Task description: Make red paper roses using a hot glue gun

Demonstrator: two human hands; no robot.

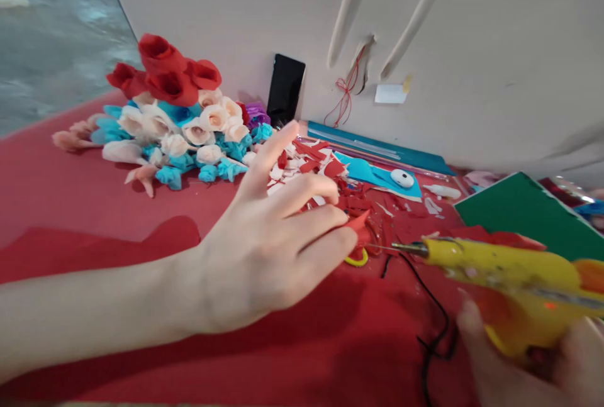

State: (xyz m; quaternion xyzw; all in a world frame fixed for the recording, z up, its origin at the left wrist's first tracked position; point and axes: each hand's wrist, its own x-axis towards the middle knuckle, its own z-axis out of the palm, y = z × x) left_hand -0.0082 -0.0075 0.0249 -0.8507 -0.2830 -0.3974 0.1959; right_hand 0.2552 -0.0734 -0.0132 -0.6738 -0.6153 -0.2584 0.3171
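My left hand (pixel 274 237) reaches across the middle with its index finger stretched out. The other fingers curl round a piece of red paper (pixel 361 224), whose tip shows past the fingertips; the rest is hidden behind the hand. At the right, my right hand (pixel 514 369), blurred, grips a yellow hot glue gun (pixel 509 265). Its nozzle points left toward the red paper, and a thin strand of glue stretches between them. Just under the left fingertips, a yellow handle loop (pixel 357 258) shows. A black cord (pixel 438 331) runs below the gun.
Red, cream and blue paper flowers (pixel 189 124) are heaped at the left. Red and white paper scraps (pixel 306 161) lie behind my left hand. A black phone (pixel 285 87) leans on the wall. A blue strip (pixel 377 174) carries a white oval object (pixel 402 178). A green board (pixel 533 212) stands right.
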